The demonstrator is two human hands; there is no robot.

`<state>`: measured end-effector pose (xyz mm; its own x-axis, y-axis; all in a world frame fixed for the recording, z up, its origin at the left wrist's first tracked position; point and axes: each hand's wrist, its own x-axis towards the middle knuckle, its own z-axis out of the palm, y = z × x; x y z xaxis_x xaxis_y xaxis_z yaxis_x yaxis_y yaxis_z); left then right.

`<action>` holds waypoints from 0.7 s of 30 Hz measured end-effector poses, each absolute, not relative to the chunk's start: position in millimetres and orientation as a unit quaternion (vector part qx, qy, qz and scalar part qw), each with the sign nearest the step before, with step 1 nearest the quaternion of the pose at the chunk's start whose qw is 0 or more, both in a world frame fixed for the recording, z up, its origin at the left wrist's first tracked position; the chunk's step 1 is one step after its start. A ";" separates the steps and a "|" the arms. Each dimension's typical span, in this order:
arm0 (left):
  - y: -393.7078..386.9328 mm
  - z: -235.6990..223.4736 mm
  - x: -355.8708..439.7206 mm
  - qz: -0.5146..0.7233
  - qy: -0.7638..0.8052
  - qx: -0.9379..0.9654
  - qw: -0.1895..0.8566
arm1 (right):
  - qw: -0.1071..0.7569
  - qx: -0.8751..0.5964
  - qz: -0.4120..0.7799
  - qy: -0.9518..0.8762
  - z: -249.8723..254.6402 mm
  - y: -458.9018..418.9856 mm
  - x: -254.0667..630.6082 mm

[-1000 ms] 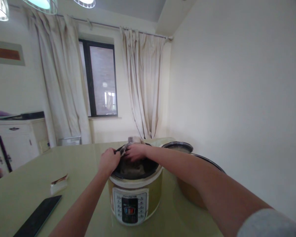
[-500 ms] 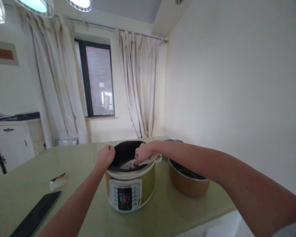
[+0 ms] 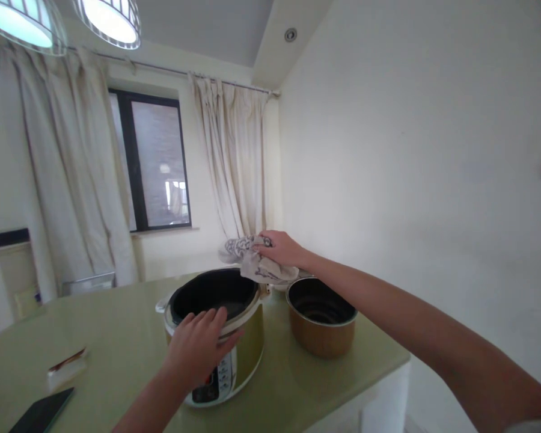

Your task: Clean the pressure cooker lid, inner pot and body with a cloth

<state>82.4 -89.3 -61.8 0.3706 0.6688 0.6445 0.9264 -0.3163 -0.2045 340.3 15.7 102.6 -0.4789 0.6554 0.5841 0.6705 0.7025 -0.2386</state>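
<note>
A white and olive-gold electric cooker (image 3: 249,352) stands on the table, its dark round interior uncovered. My left hand (image 3: 202,340) grips its front rim, with the fingers over the edge and the thumb along the outside; it partly covers the control panel (image 3: 211,385). Above the cooker's back right edge, my right hand (image 3: 283,248) is closed on a crumpled pale cloth (image 3: 268,272) with a dark pattern. Part of the cloth hangs down beside the rim. To the right sits a brown inner pot (image 3: 322,338) with a dark inside, below my right forearm.
On the pale green tabletop (image 3: 130,325), a dark phone-like slab (image 3: 42,412) and a small whitish packet (image 3: 67,368) lie at the left. The table's edge runs along the lower right. Behind are curtains (image 3: 228,162) and a window; a wall (image 3: 415,180) rises at the right.
My right hand has lifted the cloth up out of the cooker, to its back right. My left hand has shifted from the left rim to the front rim. The view has turned right.
</note>
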 end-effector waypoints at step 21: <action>-14.7 -86.0 -82.5 -0.290 -0.406 -0.808 0.315 | 0.405 -0.552 0.002 -0.729 -187.4 -94.4 313.1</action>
<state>-82.5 -14.7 -86.0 0.5032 0.4730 0.7232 0.8377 -0.4724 -0.2739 313.1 -94.4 -187.4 -0.0626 0.8071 0.5871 0.8031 0.3900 -0.4504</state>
